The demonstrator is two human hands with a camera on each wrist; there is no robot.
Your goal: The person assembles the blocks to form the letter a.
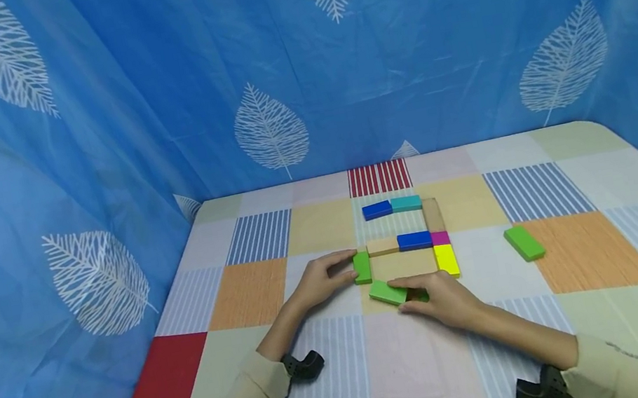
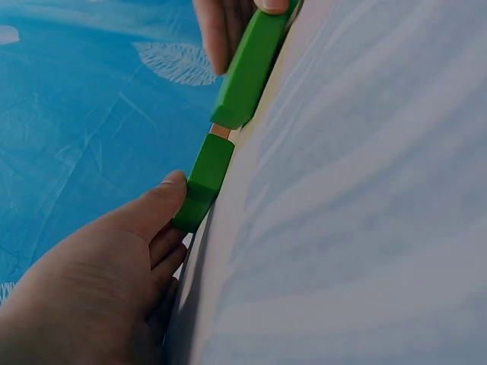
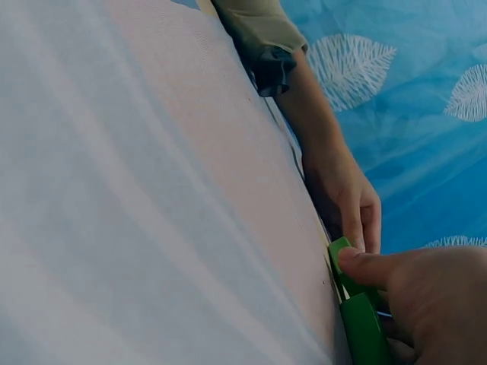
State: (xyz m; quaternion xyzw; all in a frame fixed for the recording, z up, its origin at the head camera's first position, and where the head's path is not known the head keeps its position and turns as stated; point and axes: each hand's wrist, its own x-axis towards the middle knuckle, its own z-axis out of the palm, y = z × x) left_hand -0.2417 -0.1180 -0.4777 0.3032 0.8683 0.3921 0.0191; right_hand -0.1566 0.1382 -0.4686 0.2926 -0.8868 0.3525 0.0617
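Leftmost, we see the left hand (image 1: 319,282) with its forefinger and thumb bent around the first green block (image 1: 362,268), pinching it lightly, the gap no wider than the piece. That block stands at the left end of a row, where a tan block (image 1: 382,247) and a blue block (image 1: 415,241) run rightward. Beyond this row, we find a dark blue block (image 1: 376,210) beside a teal block (image 1: 406,203).

Nearer to us, the second green block (image 1: 387,292) lies aslant, just beside the first but apart from it; whether it touches the patchwork cloth (image 1: 415,345) we cannot tell. The right hand (image 1: 442,298) pinches its right end between thumb and forefinger. Under that hand, we note a third green block (image 1: 421,295), partly hidden.

Further right, we see a column: wooden block (image 1: 433,214), magenta block (image 1: 440,238), yellow block (image 1: 447,260). Rightmost, well apart, lies a fourth green block (image 1: 524,243).
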